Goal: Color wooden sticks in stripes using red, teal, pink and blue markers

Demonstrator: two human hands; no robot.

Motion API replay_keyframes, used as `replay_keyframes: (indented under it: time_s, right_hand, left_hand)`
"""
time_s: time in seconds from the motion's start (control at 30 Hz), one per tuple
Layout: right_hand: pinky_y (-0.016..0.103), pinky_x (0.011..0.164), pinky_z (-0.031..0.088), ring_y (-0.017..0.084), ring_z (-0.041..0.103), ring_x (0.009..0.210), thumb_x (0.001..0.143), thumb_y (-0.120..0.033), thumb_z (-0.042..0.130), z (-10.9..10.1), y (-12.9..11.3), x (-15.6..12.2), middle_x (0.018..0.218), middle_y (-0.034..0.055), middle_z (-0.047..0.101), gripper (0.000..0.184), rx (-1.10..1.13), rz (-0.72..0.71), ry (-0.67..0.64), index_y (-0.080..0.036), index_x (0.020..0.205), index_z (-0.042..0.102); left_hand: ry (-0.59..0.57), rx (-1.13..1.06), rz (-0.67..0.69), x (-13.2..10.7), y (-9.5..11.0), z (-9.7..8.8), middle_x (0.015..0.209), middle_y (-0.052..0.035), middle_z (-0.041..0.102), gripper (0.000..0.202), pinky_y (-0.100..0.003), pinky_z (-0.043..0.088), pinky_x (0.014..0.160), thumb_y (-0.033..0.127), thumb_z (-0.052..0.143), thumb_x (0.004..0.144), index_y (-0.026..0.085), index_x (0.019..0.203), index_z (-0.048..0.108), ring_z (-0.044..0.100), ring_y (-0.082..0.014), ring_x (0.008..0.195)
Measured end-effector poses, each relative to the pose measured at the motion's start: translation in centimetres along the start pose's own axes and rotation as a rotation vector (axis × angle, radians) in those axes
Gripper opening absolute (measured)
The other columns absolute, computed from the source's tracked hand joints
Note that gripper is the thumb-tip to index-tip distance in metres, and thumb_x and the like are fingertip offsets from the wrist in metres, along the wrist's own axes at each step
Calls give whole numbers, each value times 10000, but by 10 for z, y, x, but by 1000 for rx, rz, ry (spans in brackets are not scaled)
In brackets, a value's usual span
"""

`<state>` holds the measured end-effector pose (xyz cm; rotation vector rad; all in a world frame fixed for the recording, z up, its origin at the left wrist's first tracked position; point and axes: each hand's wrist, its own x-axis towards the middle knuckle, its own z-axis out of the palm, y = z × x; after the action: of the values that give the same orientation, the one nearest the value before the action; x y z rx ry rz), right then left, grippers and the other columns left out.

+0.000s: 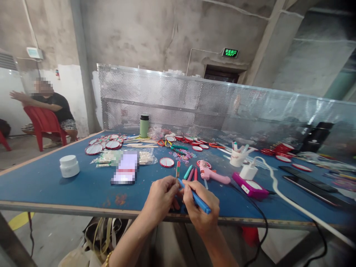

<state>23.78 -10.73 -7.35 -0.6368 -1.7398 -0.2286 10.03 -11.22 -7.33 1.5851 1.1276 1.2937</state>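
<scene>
Near the front edge of the table, my left hand pinches a flat wooden craft stick that shows green and red-orange colouring at its upper end. My right hand is closed around a blue marker, its tip pointing at the stick close to my left fingertips. Whether the tip touches the stick I cannot tell. Just beyond my hands lie a teal marker, a mauve marker and a red marker. A pink glue gun rests to their right.
A phone, a white jar and red-rimmed round mirrors lie about the blue table. A purple power strip with a white cable sits right. A green bottle stands behind. A person sits far left.
</scene>
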Motion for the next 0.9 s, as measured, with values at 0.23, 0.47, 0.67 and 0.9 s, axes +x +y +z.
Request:
replay_keyframes:
  time_s: [0.23,0.47,0.67,0.9]
  right_hand:
    - [230,621,555,149,731,648,928,-160,536,0,1,-1,771,39,762,156,-51,14,30,-179,913,690]
    - [230,660,558,144,728,673,931,-158,532,0,0,1,796,37,760,171,20,2,-8,-178,930,701]
    - [232,645,548,142,725,665,933,-164,532,0,0,0,772,36,757,162,-36,14,5,-177,930,694]
    - [232,644,551,144,728,667,933,-175,531,1,1,-1,782,34,756,168,-21,-4,8,-183,929,699]
  left_hand:
    - [-6,-14,-9,0,-1,0,490,30,569,244,-201,419,461,375,493,885,197,732,562,569,-133,441]
    - [16,33,3,1,-1,0,503,17,594,271,-195,411,479,371,489,886,196,685,539,559,-123,449]
    - [1,-7,-9,0,2,0,495,27,574,251,-202,416,456,374,493,880,197,710,548,561,-129,436]
    - [10,11,-10,0,0,0,499,22,584,261,-196,415,459,375,493,880,200,691,539,554,-123,443]
